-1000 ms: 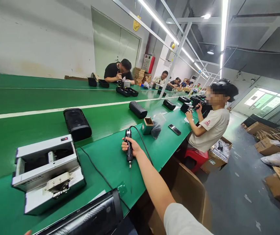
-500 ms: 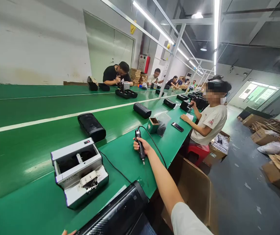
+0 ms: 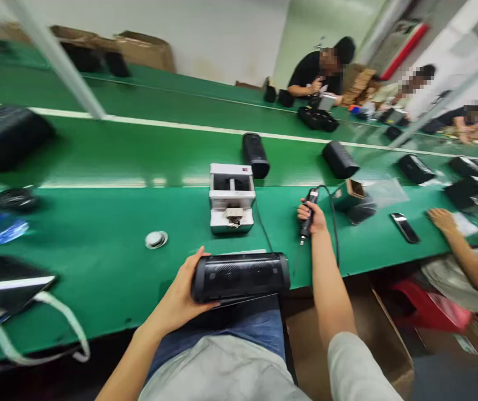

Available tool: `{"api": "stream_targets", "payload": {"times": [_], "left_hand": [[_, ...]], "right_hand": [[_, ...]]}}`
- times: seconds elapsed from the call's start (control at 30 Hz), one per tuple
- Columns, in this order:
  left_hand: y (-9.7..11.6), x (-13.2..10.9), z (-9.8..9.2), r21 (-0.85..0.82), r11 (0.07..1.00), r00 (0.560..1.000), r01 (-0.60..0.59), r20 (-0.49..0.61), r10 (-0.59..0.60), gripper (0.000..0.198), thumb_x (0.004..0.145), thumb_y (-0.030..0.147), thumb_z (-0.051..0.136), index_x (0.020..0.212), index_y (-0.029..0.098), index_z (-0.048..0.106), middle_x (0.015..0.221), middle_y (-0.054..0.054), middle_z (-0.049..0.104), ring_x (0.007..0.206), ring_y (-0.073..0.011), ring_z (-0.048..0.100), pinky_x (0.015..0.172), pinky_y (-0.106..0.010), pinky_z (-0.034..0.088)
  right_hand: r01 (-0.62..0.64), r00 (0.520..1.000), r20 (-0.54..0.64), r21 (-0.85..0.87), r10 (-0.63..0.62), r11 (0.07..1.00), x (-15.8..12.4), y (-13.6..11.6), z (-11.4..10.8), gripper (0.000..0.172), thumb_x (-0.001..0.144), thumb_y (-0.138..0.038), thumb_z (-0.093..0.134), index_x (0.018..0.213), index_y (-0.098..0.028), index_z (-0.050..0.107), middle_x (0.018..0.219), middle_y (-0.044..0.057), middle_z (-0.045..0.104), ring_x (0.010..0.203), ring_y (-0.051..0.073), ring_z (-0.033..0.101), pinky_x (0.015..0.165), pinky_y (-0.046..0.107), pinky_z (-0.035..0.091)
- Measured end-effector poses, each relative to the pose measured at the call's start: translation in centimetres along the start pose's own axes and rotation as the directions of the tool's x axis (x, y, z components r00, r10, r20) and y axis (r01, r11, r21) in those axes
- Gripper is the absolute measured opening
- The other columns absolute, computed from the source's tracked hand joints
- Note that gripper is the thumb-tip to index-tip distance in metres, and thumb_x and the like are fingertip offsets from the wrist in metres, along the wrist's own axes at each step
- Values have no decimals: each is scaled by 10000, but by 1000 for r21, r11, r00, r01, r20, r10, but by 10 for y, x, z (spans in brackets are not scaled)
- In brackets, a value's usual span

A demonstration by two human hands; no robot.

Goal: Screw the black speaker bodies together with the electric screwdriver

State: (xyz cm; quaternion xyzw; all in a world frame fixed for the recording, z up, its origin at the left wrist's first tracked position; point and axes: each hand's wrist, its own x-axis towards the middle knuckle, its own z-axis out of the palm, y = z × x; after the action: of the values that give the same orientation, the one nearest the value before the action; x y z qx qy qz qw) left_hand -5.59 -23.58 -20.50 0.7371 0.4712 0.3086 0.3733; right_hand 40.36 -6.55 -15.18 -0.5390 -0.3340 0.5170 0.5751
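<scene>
Fully in view since a moment ago, left hand (image 3: 182,298) cups the speaker (image 3: 241,277) at the tabletop (image 3: 97,234) near edge, fingers curled on its left end; right hand (image 3: 313,218), fingers wrapped, grips the screwdriver (image 3: 308,214) farther right.

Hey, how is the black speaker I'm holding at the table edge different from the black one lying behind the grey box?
The held speaker lies crosswise in front of the person; the far speaker points end-on toward the camera. The left hand grips the held speaker's end; nobody touches the far speaker beyond the grey box. Both are black, rounded and lie on their sides.
</scene>
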Motion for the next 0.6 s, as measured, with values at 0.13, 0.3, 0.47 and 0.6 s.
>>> {"api": "stream_targets", "payload": {"times": [0.13, 0.3, 0.47, 0.6], "left_hand": [[3, 0, 4, -43, 999, 999, -25, -43, 23, 1323, 851, 353, 1025, 1846, 415, 155, 1723, -151, 531, 1608, -432, 573, 1372, -682, 443], [2, 2, 5, -78, 995, 998, -58, -19, 57, 1357, 847, 372, 1042, 1855, 393, 133, 1734, -166, 507, 1614, -434, 554, 1385, -684, 425], [3, 3, 2, -95, 993, 997, -76, 10, 77, 1390, 835, 369, 1055, 1855, 423, 111, 1755, -166, 481, 1633, -443, 533, 1378, -679, 442], [0, 3, 2, -80, 993, 996, -92, 12, 93, 1440, 811, 346, 1073, 1856, 423, 85, 1761, -177, 473, 1649, -463, 512, 1378, -703, 436]], "right_hand": [[9, 1000, -12, 74, -8, 997, -11, -37, 6, 303, 1127, -437, 754, 1008, -167, 685, 763, -59, 568, 544, 63, 443, 492, 182, 413], [362, 927, -154, 124, -343, 924, -73, -116, 36, 198, 995, -164, 766, 833, -279, 762, 535, -84, 368, 401, 95, 270, 430, 309, 175], [680, 705, -361, 97, -611, 727, -143, -149, 120, 460, 1041, -32, 469, 891, -295, 816, 599, -42, 433, 443, 105, 372, 461, 324, 290], [794, 605, -289, 143, -742, 591, -158, -132, 189, 261, 913, -81, 707, 867, -316, 811, 593, -53, 461, 434, 121, 424, 417, 316, 334]]}}
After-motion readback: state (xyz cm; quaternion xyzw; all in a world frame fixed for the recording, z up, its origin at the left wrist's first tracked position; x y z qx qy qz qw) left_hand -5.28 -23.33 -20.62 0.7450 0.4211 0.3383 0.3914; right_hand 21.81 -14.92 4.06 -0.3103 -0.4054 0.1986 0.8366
